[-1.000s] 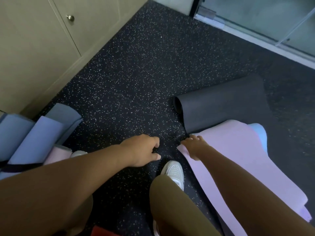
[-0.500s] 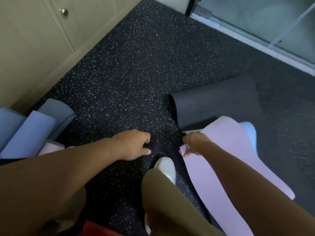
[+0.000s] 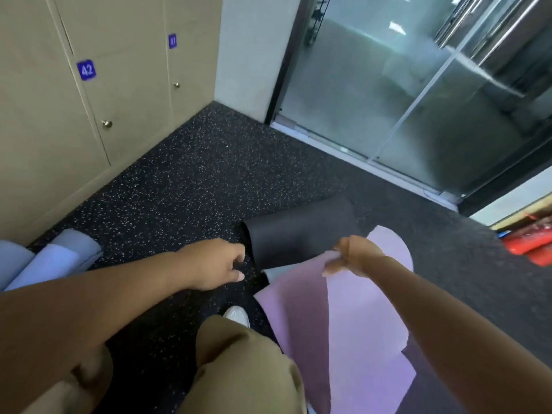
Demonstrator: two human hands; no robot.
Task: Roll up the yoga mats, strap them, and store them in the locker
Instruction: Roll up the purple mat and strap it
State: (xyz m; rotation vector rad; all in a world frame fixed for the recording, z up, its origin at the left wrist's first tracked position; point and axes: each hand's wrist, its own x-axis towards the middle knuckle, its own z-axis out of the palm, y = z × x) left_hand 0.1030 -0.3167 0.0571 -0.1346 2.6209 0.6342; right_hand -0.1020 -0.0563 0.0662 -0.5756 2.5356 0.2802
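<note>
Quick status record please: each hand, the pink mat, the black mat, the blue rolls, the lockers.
right hand: pinches the pink mat's corner, lifted off the floor
left hand: holds nothing, fingers loosely curled, near the black mat's end
pink mat: unrolled, one corner raised
black mat: partly rolled, on the floor beyond the pink one
blue mats: rolled, lying by the lockers
lockers: doors shut, numbers 42 and 41 visible
</note>
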